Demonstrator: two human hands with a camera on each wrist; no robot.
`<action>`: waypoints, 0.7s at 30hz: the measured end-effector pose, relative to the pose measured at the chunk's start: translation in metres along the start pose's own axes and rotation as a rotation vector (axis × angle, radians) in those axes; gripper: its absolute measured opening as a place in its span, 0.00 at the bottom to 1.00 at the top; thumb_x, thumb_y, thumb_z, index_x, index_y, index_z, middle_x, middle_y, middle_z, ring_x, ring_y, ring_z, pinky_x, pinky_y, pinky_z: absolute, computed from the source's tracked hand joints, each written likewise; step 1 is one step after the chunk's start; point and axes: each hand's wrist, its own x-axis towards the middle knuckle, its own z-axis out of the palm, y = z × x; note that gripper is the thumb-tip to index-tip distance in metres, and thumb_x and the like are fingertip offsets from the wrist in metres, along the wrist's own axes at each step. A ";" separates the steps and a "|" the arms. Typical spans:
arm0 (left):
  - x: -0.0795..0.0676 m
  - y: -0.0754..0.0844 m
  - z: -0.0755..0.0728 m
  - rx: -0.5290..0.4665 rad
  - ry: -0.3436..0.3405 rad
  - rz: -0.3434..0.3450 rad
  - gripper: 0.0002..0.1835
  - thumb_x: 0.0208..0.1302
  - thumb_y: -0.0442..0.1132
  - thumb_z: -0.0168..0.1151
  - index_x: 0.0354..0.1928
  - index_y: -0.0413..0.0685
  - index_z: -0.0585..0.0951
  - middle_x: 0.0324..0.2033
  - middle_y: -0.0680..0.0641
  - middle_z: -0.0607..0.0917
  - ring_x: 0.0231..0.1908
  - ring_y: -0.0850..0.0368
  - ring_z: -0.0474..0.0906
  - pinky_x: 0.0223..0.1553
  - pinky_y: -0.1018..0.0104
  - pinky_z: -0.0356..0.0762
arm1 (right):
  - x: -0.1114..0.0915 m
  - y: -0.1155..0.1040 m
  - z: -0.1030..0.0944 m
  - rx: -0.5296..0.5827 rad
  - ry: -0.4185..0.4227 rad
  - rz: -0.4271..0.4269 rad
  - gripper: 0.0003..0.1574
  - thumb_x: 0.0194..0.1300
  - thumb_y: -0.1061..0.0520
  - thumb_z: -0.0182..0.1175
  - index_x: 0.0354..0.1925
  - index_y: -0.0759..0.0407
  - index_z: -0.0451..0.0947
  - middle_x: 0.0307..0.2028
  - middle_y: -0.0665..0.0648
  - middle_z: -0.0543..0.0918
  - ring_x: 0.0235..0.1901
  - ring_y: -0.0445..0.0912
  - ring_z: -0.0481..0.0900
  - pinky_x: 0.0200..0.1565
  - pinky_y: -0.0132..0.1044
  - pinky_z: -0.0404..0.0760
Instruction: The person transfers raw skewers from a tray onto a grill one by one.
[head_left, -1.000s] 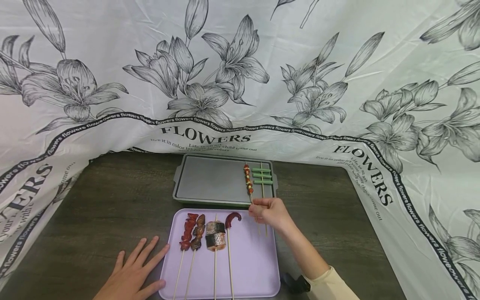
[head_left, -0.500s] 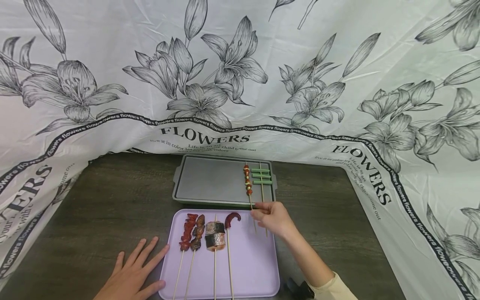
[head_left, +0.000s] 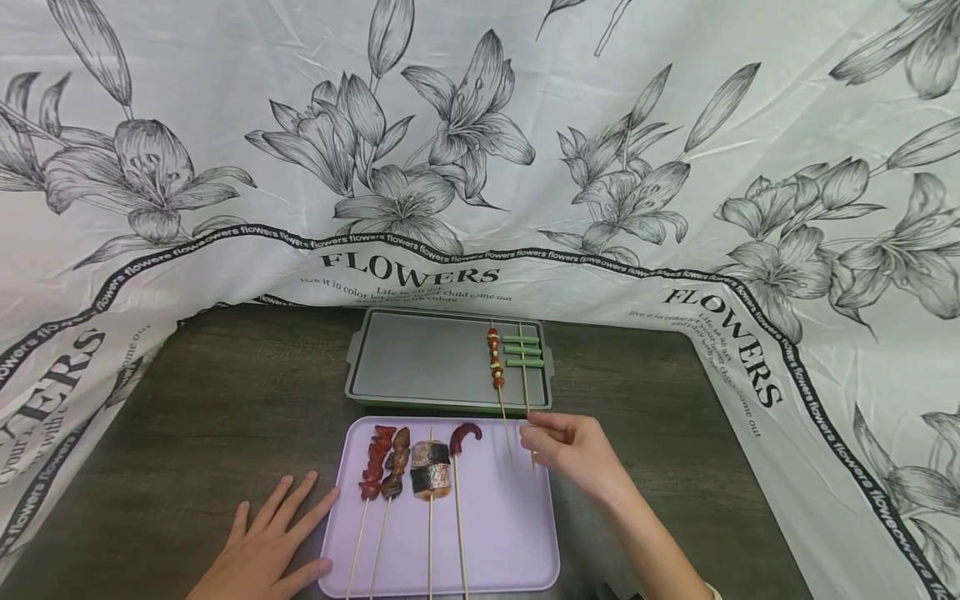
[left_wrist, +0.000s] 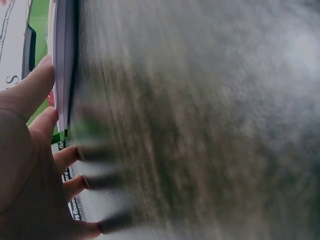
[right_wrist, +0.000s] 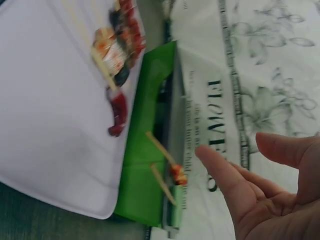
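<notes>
Your right hand (head_left: 573,450) hovers over the far right corner of the lilac tray (head_left: 510,533), fingers (right_wrist: 220,175) loosely spread and holding nothing, just beside the bare ends of the two skewers that lie on the grey grill pan (head_left: 420,362): the tomato skewer (head_left: 496,368) and the green bean skewer (head_left: 524,352). Both sticks overhang the pan's near rim and reach out above the tray, so a careless brush from those fingers could likely lever either one off the pan or roll it against its neighbour. Your left hand (head_left: 266,546) lies flat and open on the desk (head_left: 225,400), fingertips touching the tray's left edge; a push there could slide the tray and disturb the four skewers still on it, the red meat skewer (head_left: 375,462), the dark meat skewer (head_left: 396,465), the fish skewer (head_left: 431,471) and the sausage skewer (head_left: 463,437). The left wrist view is badly smeared, showing little beyond your hand and the tray's edge. The right wrist view is soft too, and the sticks' near ends run off the head view's bottom edge.
</notes>
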 end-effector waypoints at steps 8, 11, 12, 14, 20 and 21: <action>0.000 0.001 0.000 0.012 -0.007 -0.004 0.42 0.54 0.75 0.52 0.71 0.77 0.59 0.71 0.48 0.59 0.68 0.39 0.52 0.51 0.21 0.49 | -0.036 0.012 0.005 0.046 -0.242 -0.001 0.23 0.66 0.55 0.61 0.50 0.73 0.78 0.40 0.68 0.85 0.40 0.52 0.86 0.41 0.41 0.84; 0.000 0.001 -0.001 0.015 -0.013 -0.008 0.42 0.54 0.76 0.51 0.71 0.77 0.60 0.71 0.48 0.59 0.68 0.39 0.52 0.51 0.21 0.49 | -0.045 0.028 0.016 0.047 -0.316 0.064 0.21 0.65 0.54 0.62 0.46 0.72 0.80 0.37 0.65 0.86 0.38 0.51 0.86 0.39 0.42 0.84; 0.000 0.001 -0.002 0.015 -0.017 -0.012 0.42 0.53 0.76 0.51 0.71 0.77 0.60 0.71 0.48 0.59 0.68 0.39 0.52 0.51 0.21 0.49 | -0.047 0.035 0.021 0.057 -0.328 0.091 0.21 0.65 0.54 0.62 0.46 0.72 0.81 0.36 0.65 0.86 0.37 0.51 0.86 0.39 0.43 0.84; 0.000 0.001 -0.002 0.016 -0.021 -0.015 0.42 0.53 0.76 0.51 0.71 0.77 0.60 0.71 0.47 0.59 0.68 0.38 0.52 0.51 0.21 0.48 | -0.048 0.050 0.030 0.079 -0.338 0.133 0.20 0.65 0.55 0.62 0.46 0.73 0.81 0.36 0.65 0.86 0.38 0.51 0.86 0.39 0.44 0.84; 0.000 0.001 -0.001 0.007 -0.024 -0.015 0.42 0.54 0.76 0.51 0.71 0.76 0.60 0.71 0.47 0.60 0.68 0.37 0.52 0.51 0.20 0.48 | -0.045 0.086 0.051 0.171 -0.301 0.226 0.18 0.65 0.57 0.62 0.45 0.73 0.80 0.36 0.66 0.86 0.37 0.54 0.86 0.38 0.45 0.84; 0.001 0.001 -0.001 0.004 -0.025 -0.015 0.42 0.54 0.76 0.51 0.71 0.76 0.60 0.71 0.47 0.60 0.68 0.37 0.52 0.51 0.20 0.48 | -0.044 0.089 0.052 0.179 -0.297 0.244 0.18 0.65 0.57 0.62 0.45 0.72 0.81 0.35 0.66 0.86 0.37 0.54 0.86 0.37 0.44 0.85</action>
